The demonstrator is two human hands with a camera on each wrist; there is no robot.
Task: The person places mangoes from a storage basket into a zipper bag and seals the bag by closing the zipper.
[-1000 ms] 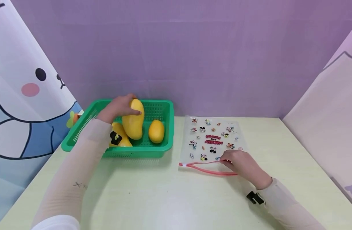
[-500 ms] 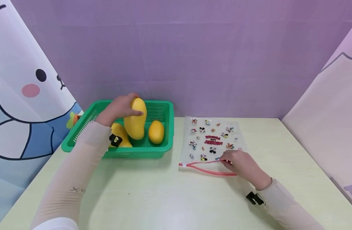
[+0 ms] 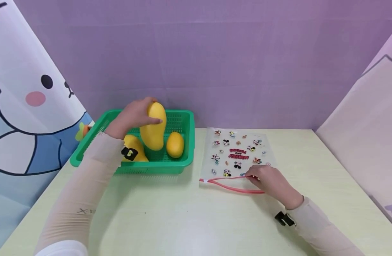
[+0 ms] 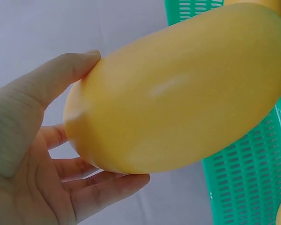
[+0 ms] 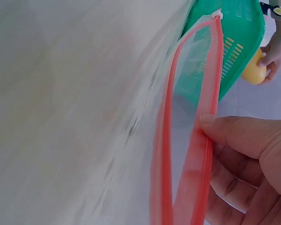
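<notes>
My left hand [image 3: 133,115] grips a large yellow mango [image 3: 153,129] by its upper end, the fruit tilted above the green basket [image 3: 151,167]. In the left wrist view, thumb and fingers span one end of that mango [image 4: 178,93]. A smaller mango [image 3: 175,145] and another mango [image 3: 133,144], partly covered by my wrist, lie in the basket. My right hand [image 3: 269,179] pinches the upper red edge of a clear zip bag [image 3: 237,153] with cartoon prints. In the right wrist view, the red zip strips [image 5: 207,122] stand apart, so the bag's mouth gapes.
The bag lies on a pale table [image 3: 170,220], right of the basket. A purple cloth backdrop [image 3: 215,64] hangs behind, and a rabbit-print cloth [image 3: 29,92] is on the left. A white zip slider [image 3: 205,181] sits at the bag's left end.
My left hand has raised the mango a little and shifted it slightly right, away from the mango under my wrist. The right hand keeps its pinch on the bag's edge.
</notes>
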